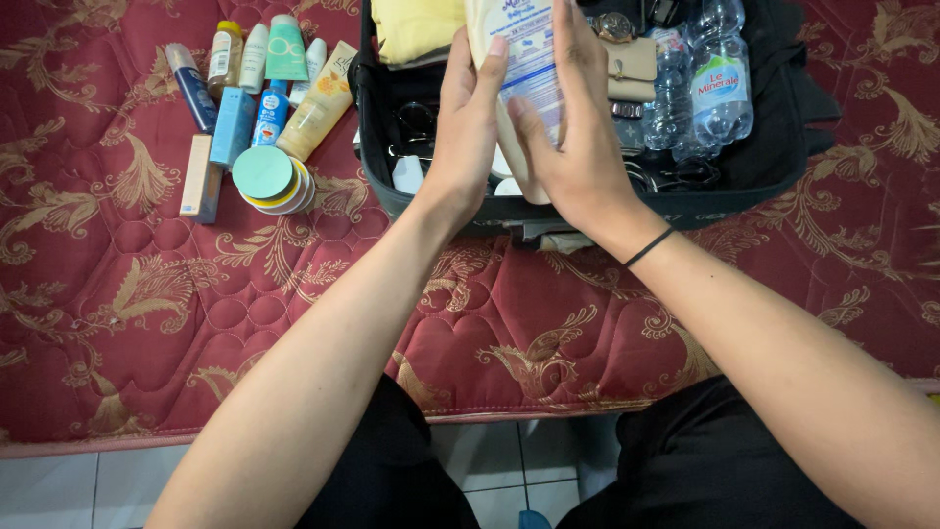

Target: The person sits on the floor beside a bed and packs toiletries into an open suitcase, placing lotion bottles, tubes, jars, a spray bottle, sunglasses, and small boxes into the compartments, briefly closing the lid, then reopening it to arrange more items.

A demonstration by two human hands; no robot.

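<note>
Both hands hold a pale cream bottle (pixel 524 59) with a blue-and-white label, upright over an open black bag (pixel 764 176). My left hand (pixel 467 122) presses its left side, fingers straight. My right hand (pixel 573 118) covers its front and right side; a black band circles that wrist. The bottle's lower part is hidden behind my hands.
The bag lies on a red quilted mattress (pixel 147 304) with gold patterning. Inside it are a yellow cloth (pixel 411 27), two clear water bottles (pixel 710 78), a beige pouch (pixel 632 61) and a watch (pixel 614 26). Left of it lie several tubes, small bottles and round compacts (pixel 269 176).
</note>
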